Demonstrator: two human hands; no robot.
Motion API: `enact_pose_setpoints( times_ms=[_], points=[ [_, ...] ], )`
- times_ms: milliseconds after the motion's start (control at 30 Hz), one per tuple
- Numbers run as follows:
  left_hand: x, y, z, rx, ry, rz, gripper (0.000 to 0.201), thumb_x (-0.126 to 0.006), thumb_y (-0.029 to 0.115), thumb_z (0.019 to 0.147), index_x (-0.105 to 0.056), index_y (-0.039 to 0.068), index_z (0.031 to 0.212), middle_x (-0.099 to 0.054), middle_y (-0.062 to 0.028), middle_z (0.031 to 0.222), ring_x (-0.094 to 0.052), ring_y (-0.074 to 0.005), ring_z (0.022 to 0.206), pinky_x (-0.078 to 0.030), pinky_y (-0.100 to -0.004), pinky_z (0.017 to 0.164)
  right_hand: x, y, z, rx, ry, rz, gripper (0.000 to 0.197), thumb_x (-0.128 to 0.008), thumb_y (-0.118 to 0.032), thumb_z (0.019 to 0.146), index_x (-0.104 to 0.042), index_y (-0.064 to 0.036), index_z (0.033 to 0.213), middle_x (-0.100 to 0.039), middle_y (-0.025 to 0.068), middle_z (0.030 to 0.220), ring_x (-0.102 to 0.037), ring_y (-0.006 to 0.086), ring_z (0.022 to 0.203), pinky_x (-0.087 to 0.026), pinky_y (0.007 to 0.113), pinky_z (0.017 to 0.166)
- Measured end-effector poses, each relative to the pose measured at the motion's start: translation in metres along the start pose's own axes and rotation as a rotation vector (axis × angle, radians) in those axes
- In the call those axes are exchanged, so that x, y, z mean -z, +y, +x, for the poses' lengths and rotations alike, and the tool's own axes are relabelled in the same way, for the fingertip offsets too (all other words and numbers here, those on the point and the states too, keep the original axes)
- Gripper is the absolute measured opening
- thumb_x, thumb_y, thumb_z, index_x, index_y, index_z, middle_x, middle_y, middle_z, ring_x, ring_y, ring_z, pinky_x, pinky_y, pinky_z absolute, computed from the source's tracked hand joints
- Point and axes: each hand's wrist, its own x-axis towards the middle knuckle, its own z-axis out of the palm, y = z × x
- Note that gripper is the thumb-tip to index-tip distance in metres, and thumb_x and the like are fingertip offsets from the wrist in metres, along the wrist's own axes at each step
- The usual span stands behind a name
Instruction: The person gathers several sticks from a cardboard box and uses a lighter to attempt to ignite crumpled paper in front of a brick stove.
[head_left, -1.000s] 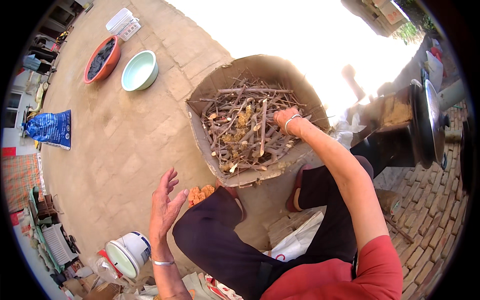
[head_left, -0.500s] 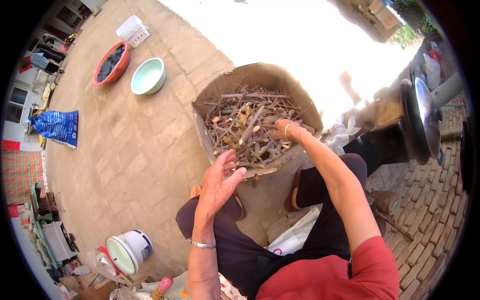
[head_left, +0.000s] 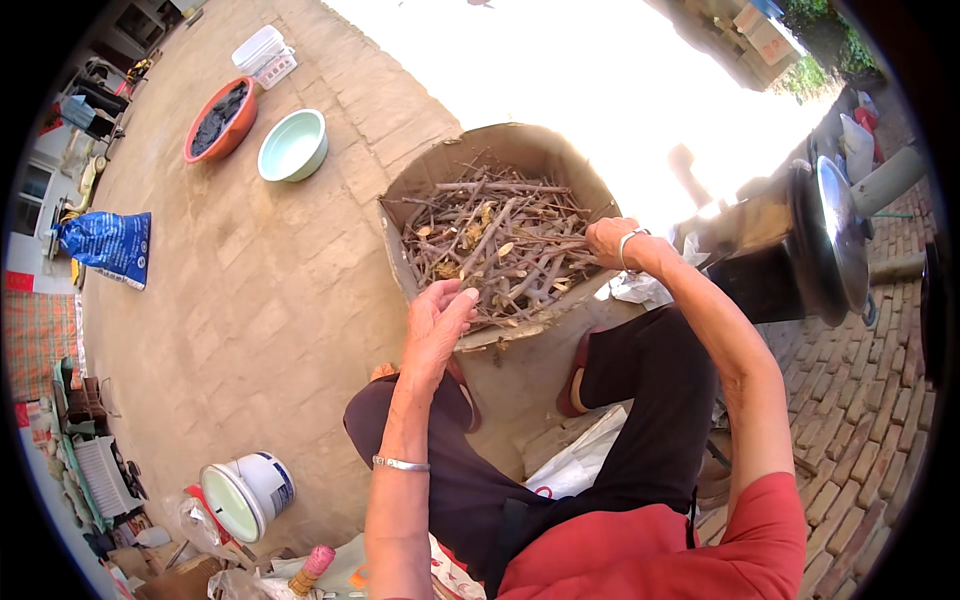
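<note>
Right fingers (head_left: pixel 600 240) gripping thin brown twigs (head_left: pixel 558 241) pointing left from tan cardboard box's (head_left: pixel 540 146) right edge, left fingers (head_left: pixel 438 293) loosely open.

Spreads out as a dusty tan paved floor (head_left: pixel 230 330), glaring white with sunlight toward one o'clock from the middle of the view and changing to worn brown brick paving (head_left: pixel 850 420) near four o'clock. Bears, just off the middle toward twelve, a wide, open-topped brown cardboard box (head_left: pixel 545 148). Carries at ten o'clock a round pale-turquoise basin (head_left: pixel 293 145) and, just beyond, a round orange-red basin (head_left: pixel 240 125), with a rectangular white plastic container (head_left: pixel 262 50) beside the latter. Supports a crumpled blue sack (head_left: pixel 110 245) at nine and a round white bucket (head_left: pixel 265 485) at eight.
</note>
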Motion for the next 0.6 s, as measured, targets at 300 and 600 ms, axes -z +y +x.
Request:
enact_pose_setpoints(
  times_ms=[300,600],
  points=[
    [-0.026,-0.014,0.010,0.174,-0.297,-0.005,0.069,-0.061,0.044,0.092,-0.042,-0.006,0.135,-0.058,-0.0211,0.122,-0.059,-0.0266,0.111,-0.050,-0.0351,0.091,0.004,0.027,-0.061,0.128,0.417,0.478,0.027,-0.054,-0.022,0.093,-0.050,0.0020,0.083,-0.056,0.0257,0.073,-0.056,0.0453,0.076,-0.042,0.049,0.066],
    [-0.050,-0.014,0.027,-0.001,-0.313,-0.287,0.093,-0.066,0.045,0.089,-0.014,-0.005,0.147,-0.047,-0.0266,0.135,-0.051,-0.0313,0.124,-0.045,-0.0415,0.101,-0.053,-0.104,-0.056,0.120,0.767,0.757,0.020,-0.051,-0.019,0.094,-0.046,-0.0013,0.089,-0.060,0.0241,0.068,-0.061,0.0459,0.069,-0.045,0.054,0.059]
  ],
)
